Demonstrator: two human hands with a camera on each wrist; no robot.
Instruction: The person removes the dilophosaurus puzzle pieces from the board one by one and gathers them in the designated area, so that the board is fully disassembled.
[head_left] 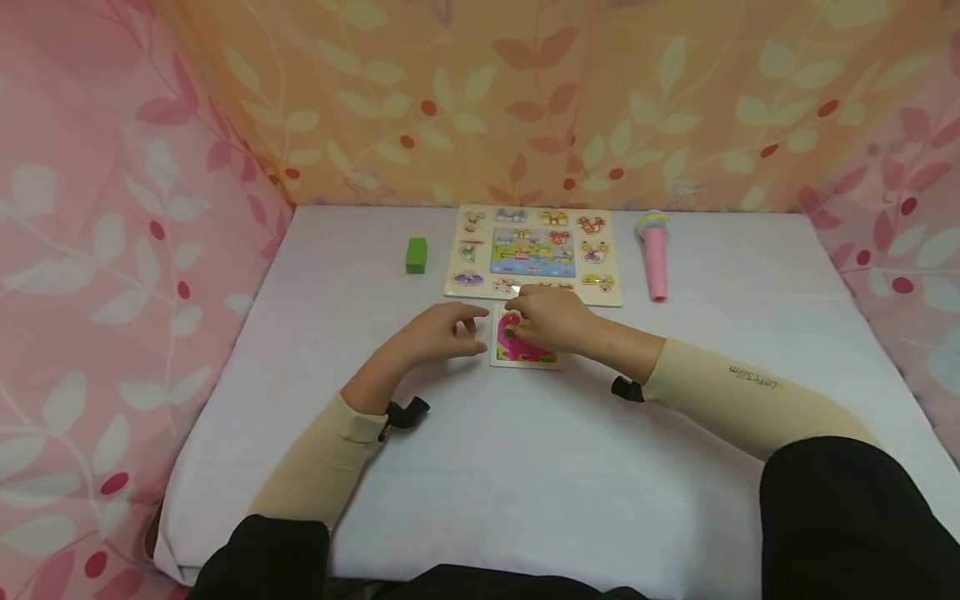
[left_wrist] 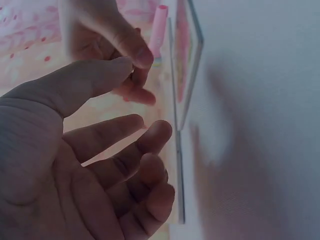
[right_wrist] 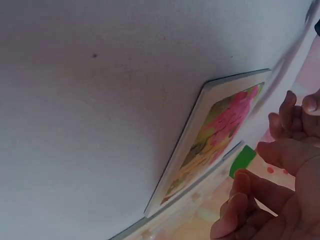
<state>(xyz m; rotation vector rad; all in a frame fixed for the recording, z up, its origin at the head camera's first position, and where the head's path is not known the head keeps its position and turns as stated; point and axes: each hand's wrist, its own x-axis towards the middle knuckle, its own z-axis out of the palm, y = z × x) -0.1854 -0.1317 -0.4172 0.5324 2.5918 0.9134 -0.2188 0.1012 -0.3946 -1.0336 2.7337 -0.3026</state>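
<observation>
A small framed puzzle with a pink dinosaur [head_left: 519, 350] lies flat at the middle of the white table. My right hand [head_left: 551, 318] hovers over its upper right part, thumb and fingers bent and apart; the right wrist view shows nothing held in this hand [right_wrist: 270, 195]. Just left of the puzzle is my left hand [head_left: 442, 333], its thumb and loosely bent fingers pointing at the frame without gripping anything. In the left wrist view, this hand [left_wrist: 85, 165] is beside the puzzle [left_wrist: 191, 65], with the right hand [left_wrist: 107, 37] beyond. Part of the picture is hidden under my right hand.
A larger wooden puzzle board [head_left: 457, 271] with many picture pieces lies directly behind the small one. To its left stands a green block [head_left: 416, 256]; to its right lies a pink toy microphone [head_left: 656, 262]. Patterned curtains [head_left: 480, 108] border the table's back and sides.
</observation>
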